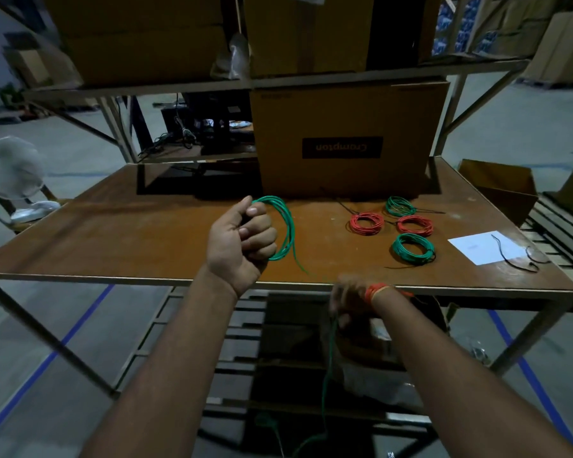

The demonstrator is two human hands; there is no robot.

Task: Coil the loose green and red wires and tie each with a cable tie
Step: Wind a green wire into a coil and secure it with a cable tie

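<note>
Over the brown wooden table (119,233) we held our left hand (242,239) up, with its fingers curled tight round a bunch of thin green wire loops (283,228). The loops stuck out to the right of our fist and hung just above the table top. From the bottom of the loops, the loose end of the green wire ran down toward us, past the table's front edge, to our right hand (348,300). That hand was low, just in front of the table edge, and it looked blurry. The wire passed by its fingers and dropped on toward the floor, but we could not tell if the hand was gripping it or not. An orange thread band (376,290) sat on that wrist.

Farther right on the table lay four wire coils close together: two round green coils (412,249) and two round red coils (366,223). Thin black cable ties (510,256) lay across a white sheet of paper (480,247) near the right edge. A big brown cardboard box (344,127) stood at the back of the table, behind the coils.
</note>
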